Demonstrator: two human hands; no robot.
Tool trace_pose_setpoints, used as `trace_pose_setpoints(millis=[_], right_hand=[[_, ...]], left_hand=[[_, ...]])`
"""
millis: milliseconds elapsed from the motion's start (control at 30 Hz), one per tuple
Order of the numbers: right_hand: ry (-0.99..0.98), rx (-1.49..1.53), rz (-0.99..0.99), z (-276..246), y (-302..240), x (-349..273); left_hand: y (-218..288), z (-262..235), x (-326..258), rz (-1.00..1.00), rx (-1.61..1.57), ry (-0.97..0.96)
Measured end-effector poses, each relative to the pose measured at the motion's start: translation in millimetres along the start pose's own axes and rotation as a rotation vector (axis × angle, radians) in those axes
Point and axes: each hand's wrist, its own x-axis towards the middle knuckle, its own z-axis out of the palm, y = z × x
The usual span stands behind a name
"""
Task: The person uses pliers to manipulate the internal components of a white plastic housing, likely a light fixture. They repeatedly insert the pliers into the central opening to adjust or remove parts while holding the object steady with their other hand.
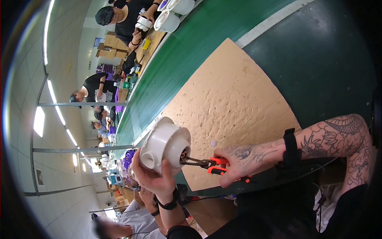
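My left hand [153, 177] grips a white plastic housing [161, 139], round and tub-like, with a short round port on its side. The housing is tilted so that its recessed opening turns to the right. Inside that opening some dark and coppery parts show, too small to make out. My right hand [234, 161] is closed around long-nose pliers [218, 166] with orange and black handles. Their jaw tips reach into the opening of the housing; whether they pinch anything there, I cannot tell.
A worn tan board [234, 103] lies on the dark green table [314, 59] beneath my hands. Beyond it runs a green conveyor belt [199, 67]. Across the belt a person [127, 24] handles a white part near white tubs [167, 20]. Another person [131, 219] sits close by at lower left.
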Motion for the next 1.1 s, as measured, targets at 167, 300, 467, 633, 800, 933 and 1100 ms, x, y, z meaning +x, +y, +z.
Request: trace_pose_setpoints(millis=[167, 300, 467, 633, 800, 933, 1100], right_hand=[[-0.016, 0.068, 0.003, -4.6, -2.2, 1.2], [-0.014, 0.045, 0.004, -6.1, -4.0, -2.2], [-0.003, 0.033, -0.006, -7.9, -2.5, -1.6], [-0.054, 0.078, 0.004, -10.1, 4.9, 10.3], [-0.041, 0.076, -0.001, -12.9, 10.0, 9.0], [-0.039, 0.059, -0.006, -12.6, 13.6, 12.9], [-0.027, 0.029, 0.005, -13.7, 6.1, 7.6]], left_hand=[[-0.9, -1.8, -2.9, -0.084, -0.096, 0.028], [3.5, 5.6, -2.4, -0.136, -0.168, 0.063], [5.2, 15.0, 1.2, -0.098, -0.125, 0.081], [-1.4, 14.9, -3.5, -0.038, -0.084, 0.076], [-6.6, 22.6, -3.9, 0.011, -0.123, 0.110], [-8.3, 23.1, -4.6, 0.020, -0.110, 0.122], [-6.2, 25.9, 2.1, 0.046, -0.114, 0.097]])
